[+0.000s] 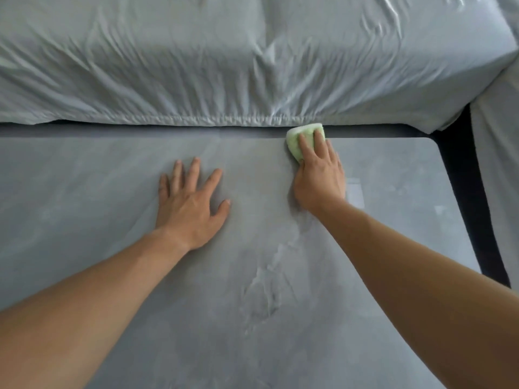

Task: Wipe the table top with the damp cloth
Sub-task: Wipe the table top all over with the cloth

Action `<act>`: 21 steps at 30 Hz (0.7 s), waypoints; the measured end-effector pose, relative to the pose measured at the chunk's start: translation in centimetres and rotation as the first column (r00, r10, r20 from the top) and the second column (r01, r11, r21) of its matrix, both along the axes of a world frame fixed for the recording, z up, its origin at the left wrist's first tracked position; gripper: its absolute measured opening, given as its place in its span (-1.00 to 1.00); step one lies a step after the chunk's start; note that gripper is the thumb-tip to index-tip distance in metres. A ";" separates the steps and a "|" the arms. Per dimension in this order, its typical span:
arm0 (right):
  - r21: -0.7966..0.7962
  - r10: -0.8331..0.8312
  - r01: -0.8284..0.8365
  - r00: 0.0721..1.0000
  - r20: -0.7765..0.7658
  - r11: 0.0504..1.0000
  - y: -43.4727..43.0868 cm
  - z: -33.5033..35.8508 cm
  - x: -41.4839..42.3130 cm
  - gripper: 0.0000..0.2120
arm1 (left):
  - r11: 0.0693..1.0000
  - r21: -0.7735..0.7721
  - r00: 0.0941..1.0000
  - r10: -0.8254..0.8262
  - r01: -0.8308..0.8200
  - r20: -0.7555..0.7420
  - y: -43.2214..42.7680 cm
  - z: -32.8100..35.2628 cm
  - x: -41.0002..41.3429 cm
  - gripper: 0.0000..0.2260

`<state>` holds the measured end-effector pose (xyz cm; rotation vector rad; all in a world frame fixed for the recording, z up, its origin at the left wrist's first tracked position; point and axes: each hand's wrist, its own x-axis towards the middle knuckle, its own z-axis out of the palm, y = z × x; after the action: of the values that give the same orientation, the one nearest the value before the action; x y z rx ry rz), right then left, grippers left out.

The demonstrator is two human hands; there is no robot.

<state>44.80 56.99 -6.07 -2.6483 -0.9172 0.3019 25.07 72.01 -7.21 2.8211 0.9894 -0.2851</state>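
Observation:
A grey marbled table top [112, 276] fills the lower part of the view. A pale green folded cloth [295, 141] lies at the table's far edge, right of centre, partly hanging over it. My right hand [318, 178] presses down on the cloth with straight fingers, covering most of it. My left hand [191, 203] rests flat on the table with fingers spread, to the left of the cloth and a little nearer to me.
A sofa or bed under a wrinkled pale grey cover [224, 66] runs along the table's far edge. The table's rounded far right corner [429, 141] borders a dark gap [463, 178]. More grey upholstery [500, 150] stands at the right.

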 end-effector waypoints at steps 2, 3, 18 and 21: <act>-0.026 0.159 -0.158 0.986 0.050 0.987 -0.4 -0.7 -1.6 -0.35 | 1.000 0.007 1.000 -0.007 0.007 0.011 -0.2 -0.2 -0.3 -0.38; -0.033 0.253 -0.251 0.964 0.079 0.967 -1.2 -1.2 -2.4 -0.36 | 1.000 0.013 1.000 -0.009 0.008 0.016 -0.2 -0.3 -0.4 -0.36; -0.060 0.329 -0.325 0.942 0.073 0.944 1.5 -1.7 -3.2 -0.37 | 1.000 0.003 0.999 -0.031 0.031 0.039 0.2 -0.4 -0.7 -0.37; -0.083 0.097 -0.093 0.994 0.044 0.992 3.2 -1.0 -2.7 -0.34 | 0.998 -0.035 0.998 -0.046 0.047 0.049 0.5 -0.2 -0.8 -0.36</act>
<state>42.11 60.16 -7.04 -2.7009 -1.0701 0.3045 24.26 72.48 -7.38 2.8074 0.9008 -0.2360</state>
